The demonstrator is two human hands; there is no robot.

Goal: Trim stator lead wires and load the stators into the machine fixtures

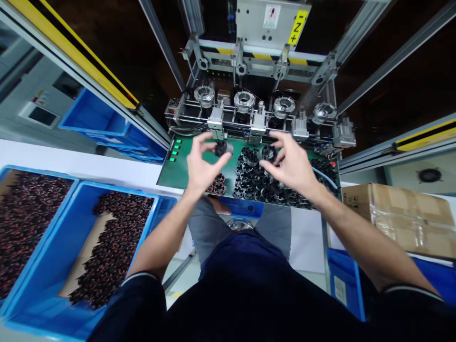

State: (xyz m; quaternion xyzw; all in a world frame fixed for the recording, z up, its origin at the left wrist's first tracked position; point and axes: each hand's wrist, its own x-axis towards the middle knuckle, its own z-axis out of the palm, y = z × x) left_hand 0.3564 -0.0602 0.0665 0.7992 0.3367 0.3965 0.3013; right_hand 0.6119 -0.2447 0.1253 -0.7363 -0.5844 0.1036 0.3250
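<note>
My left hand (204,164) pinches a small black round part (221,148) between thumb and fingers, above the green work plate (178,168). My right hand (290,164) grips another black round part (267,153) over a heap of several black ring-shaped parts (263,183) lying on the plate. A few copper-wound parts (217,185) lie just under my left hand. Behind both hands stands a row of metal fixtures (244,100) on the machine.
Two blue bins (53,266) at the left hold many dark copper-wound parts. More blue bins (103,121) stand behind the yellow-striped frame rail. A taped cardboard box (402,216) sits at the right, a blue crate (344,280) below it. Green lit buttons (175,149) line the plate's left edge.
</note>
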